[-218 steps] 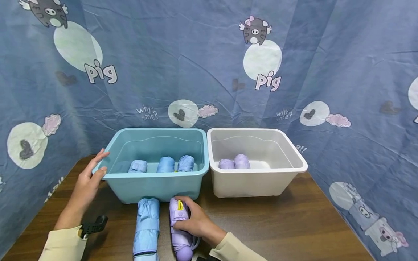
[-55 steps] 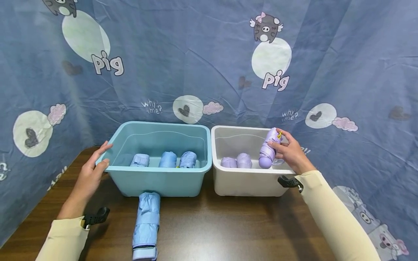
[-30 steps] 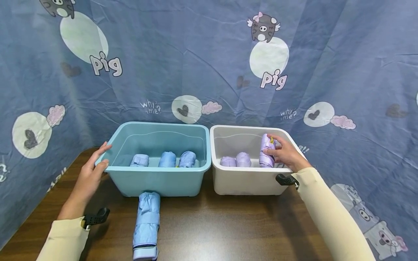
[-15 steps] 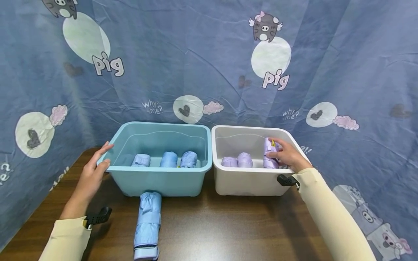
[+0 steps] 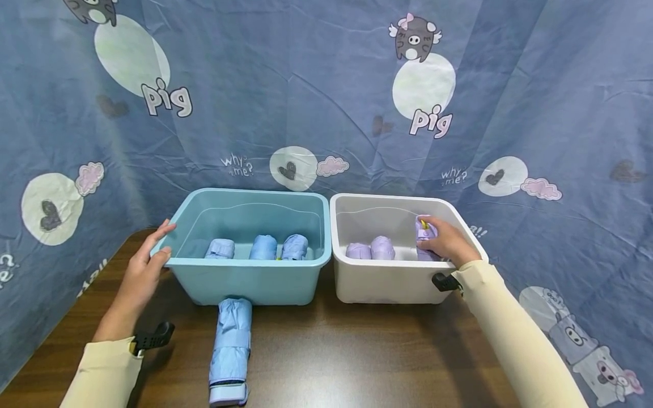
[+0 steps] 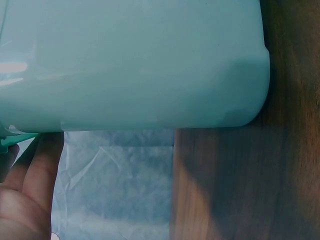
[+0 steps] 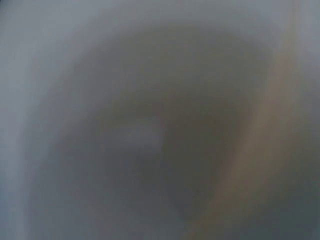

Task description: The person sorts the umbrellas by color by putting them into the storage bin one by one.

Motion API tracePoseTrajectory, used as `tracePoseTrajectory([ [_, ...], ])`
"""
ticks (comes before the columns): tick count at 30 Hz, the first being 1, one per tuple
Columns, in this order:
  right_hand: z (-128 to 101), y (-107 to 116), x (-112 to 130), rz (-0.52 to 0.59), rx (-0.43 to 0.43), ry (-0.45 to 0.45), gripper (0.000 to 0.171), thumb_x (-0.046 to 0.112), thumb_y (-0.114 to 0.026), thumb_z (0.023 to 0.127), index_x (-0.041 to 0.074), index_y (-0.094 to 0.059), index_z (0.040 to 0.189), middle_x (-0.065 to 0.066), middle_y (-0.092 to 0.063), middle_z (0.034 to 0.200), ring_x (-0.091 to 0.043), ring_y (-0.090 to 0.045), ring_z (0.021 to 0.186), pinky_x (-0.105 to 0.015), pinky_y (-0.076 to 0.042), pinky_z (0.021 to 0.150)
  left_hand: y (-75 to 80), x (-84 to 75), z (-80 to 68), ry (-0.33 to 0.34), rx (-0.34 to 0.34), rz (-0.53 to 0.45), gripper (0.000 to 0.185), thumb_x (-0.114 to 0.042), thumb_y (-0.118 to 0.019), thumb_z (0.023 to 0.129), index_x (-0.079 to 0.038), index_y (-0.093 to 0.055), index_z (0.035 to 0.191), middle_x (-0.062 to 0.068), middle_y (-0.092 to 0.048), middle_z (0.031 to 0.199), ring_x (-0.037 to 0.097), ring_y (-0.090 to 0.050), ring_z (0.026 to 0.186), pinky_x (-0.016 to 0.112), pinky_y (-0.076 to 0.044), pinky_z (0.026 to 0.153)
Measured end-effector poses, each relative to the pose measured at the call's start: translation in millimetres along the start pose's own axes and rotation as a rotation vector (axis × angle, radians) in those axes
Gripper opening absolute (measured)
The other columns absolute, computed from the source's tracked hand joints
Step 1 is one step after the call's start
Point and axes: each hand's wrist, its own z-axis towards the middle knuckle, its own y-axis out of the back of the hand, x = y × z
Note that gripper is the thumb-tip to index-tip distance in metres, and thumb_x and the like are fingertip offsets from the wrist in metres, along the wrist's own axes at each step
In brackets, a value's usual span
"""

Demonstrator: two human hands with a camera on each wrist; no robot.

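In the head view, my right hand (image 5: pixel 446 241) reaches into the white bin (image 5: pixel 390 283) and holds a purple folded umbrella (image 5: pixel 423 235) with a yellow tag, thumb in front and fingers behind. Its lower end is hidden by the bin's front wall. Two more purple umbrellas (image 5: pixel 382 248) stand to its left. My left hand (image 5: pixel 140 272) grips the left rim of the teal bin (image 5: pixel 245 283); the left wrist view shows its fingers (image 6: pixel 42 172) against the bin's side. Three blue umbrellas (image 5: pixel 263 248) are inside that bin. The right wrist view is too blurred to read.
A blue folded umbrella (image 5: pixel 230 345) lies on the brown wooden table (image 5: pixel 357 357), its far end at the teal bin's front. Both bins stand side by side, rims nearly touching. A blue patterned cloth (image 5: pixel 229 102) hangs right behind them.
My right hand took the purple umbrella from the table, carried it right over the white bin, turned it more upright and lowered it inside. My left hand has stayed at the teal bin's rim.
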Motion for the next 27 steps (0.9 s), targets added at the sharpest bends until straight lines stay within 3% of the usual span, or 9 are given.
tracePoseTrajectory([
  [7,0.1,-0.6,1.3,-0.066,-0.01,0.029,0.066,0.011,-0.071,0.082,0.004,-0.044,0.142,-0.027,-0.057,0.111,-0.035,-0.054,0.091,-0.043,-0.044,0.078,0.3,-2.1,-1.1,0.021,0.003,-0.006,0.049,-0.02,-0.037,0.104,-0.02,-0.031,0.152,-0.007,-0.015,0.161,0.027,-0.01,0.147,0.065,-0.011,0.109],
  [13,-0.2,-0.6,3.0,0.106,-0.003,-0.035,0.057,0.003,-0.059,0.088,0.0,-0.042,0.142,-0.04,-0.043,0.132,-0.044,-0.058,0.102,-0.041,-0.056,0.073,0.6,-3.1,-0.7,0.011,0.002,-0.006,0.049,-0.02,-0.037,0.104,-0.019,-0.031,0.152,-0.005,-0.015,0.161,0.026,-0.01,0.147,0.065,-0.011,0.109],
  [22,-2.1,0.0,1.4,0.243,-0.005,-0.073,0.054,0.009,-0.058,0.093,0.001,-0.041,0.144,-0.038,-0.041,0.135,-0.047,-0.053,0.114,-0.045,-0.055,0.081,0.3,-2.0,-0.3,0.012,0.008,-0.025,0.049,-0.021,-0.037,0.104,-0.02,-0.031,0.152,-0.004,-0.014,0.161,0.027,-0.009,0.147,0.065,-0.011,0.109],
  [24,-2.1,-0.1,1.1,0.261,-0.019,-0.07,0.052,0.009,-0.058,0.094,0.001,-0.042,0.143,-0.037,-0.043,0.134,-0.045,-0.054,0.114,-0.044,-0.055,0.081,0.1,-2.2,-0.6,0.007,0.01,-0.024,0.049,-0.021,-0.038,0.104,-0.021,-0.031,0.152,-0.005,-0.014,0.161,0.026,-0.009,0.147,0.062,-0.011,0.11],
  [27,-2.7,0.4,1.1,0.284,-0.033,-0.058,0.051,0.009,-0.057,0.095,0.0,-0.042,0.142,-0.036,-0.044,0.133,-0.044,-0.054,0.115,-0.045,-0.054,0.083,-0.4,-2.5,-1.8,-0.003,0.011,-0.015,0.048,-0.022,-0.038,0.104,-0.021,-0.031,0.152,-0.007,-0.015,0.161,0.022,-0.011,0.146,0.048,-0.015,0.113],
])
